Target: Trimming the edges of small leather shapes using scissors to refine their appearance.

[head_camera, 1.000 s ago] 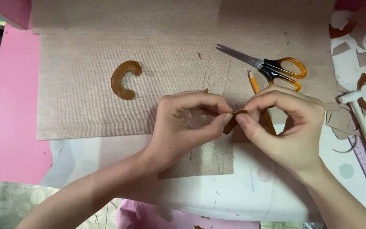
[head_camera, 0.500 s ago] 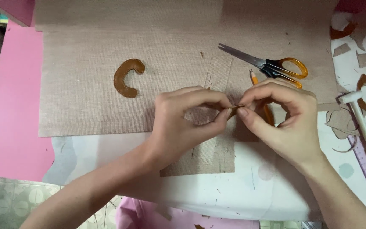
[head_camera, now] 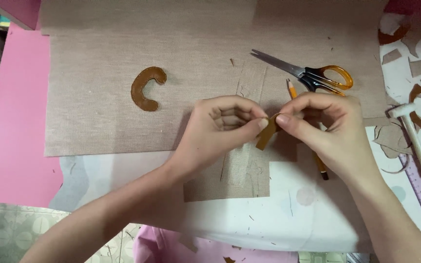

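Pinching a brown strip [head_camera: 265,135] between them; left hand [head_camera: 222,127], right hand [head_camera: 330,127] grip closed.

My left hand [head_camera: 222,126]: knuckles up, fingers curled under, thumb and forefinger tips pressed together in a pinch. My right hand [head_camera: 330,129]: arched likewise, thumb and forefinger pinched, tips meeting those of the left at centre. Both forearms bare, entering from the lower edge and angling inward, wrists slightly raised.
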